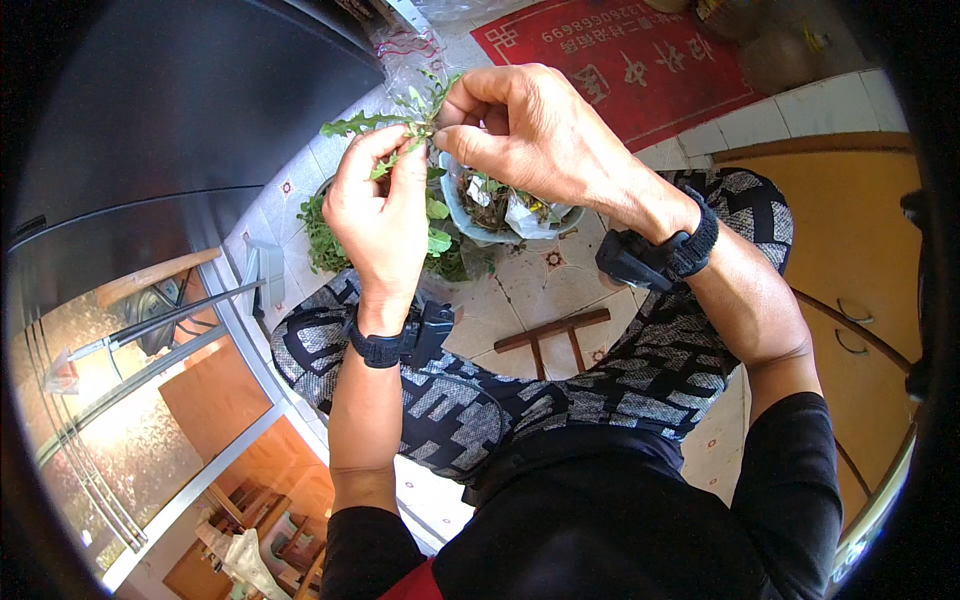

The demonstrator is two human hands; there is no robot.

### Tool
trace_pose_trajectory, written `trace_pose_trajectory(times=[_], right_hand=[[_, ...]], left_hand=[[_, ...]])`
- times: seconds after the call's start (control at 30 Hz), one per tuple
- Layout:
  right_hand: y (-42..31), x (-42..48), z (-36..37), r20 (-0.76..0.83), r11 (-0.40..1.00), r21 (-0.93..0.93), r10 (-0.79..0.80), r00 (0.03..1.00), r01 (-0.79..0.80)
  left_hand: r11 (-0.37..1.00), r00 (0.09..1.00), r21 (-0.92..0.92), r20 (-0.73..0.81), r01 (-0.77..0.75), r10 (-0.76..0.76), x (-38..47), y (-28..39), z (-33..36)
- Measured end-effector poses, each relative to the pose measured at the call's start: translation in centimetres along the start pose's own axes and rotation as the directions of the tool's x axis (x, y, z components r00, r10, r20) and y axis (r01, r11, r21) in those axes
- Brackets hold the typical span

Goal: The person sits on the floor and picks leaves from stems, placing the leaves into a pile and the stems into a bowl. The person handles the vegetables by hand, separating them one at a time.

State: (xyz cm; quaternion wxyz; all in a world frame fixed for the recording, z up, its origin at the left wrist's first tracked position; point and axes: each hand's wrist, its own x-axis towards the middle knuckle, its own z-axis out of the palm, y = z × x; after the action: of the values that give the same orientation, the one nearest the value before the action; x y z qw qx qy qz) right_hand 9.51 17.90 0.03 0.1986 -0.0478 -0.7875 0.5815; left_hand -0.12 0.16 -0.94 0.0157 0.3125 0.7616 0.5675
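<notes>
A small leafy green plant (424, 112) with jagged leaves is raised above the floor between my hands. My left hand (384, 191) pinches it low down between thumb and forefinger. The fingertips of my right hand (517, 124) close on its upper right side, thumb against the base. Below them stands a pale blue plastic basin (487, 234) holding plant scraps, dark roots and crumpled white paper. A heap of loose greens (324, 236) lies under and beside my left hand, which partly hides it along with whatever holds it.
A red floor mat (600, 52) with writing lies beyond the basin. On the left is a glossy black panel (180, 97), with a long-handled dustpan (262, 277) near it. A wooden piece (551, 330) sits between my knees. A yellow cabinet (832, 247) stands to the right.
</notes>
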Motion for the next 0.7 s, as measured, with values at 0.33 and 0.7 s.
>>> trace_pose_trajectory(times=[0.33, 0.7], right_hand=[[0.5, -0.1, 0.0, 0.018, 0.995, 0.079, 0.06, 0.998, -0.061], [1.3, 0.2, 0.0, 0.07, 0.947, 0.213, 0.232, 0.97, -0.242]], left_hand=[[0.897, 0.942, 0.289, 0.138, -0.333, 0.305, -0.2, 0.6, -0.3], [0.928, 0.946, 0.194, 0.128, -0.32, 0.299, -0.1, -0.1, 0.0]])
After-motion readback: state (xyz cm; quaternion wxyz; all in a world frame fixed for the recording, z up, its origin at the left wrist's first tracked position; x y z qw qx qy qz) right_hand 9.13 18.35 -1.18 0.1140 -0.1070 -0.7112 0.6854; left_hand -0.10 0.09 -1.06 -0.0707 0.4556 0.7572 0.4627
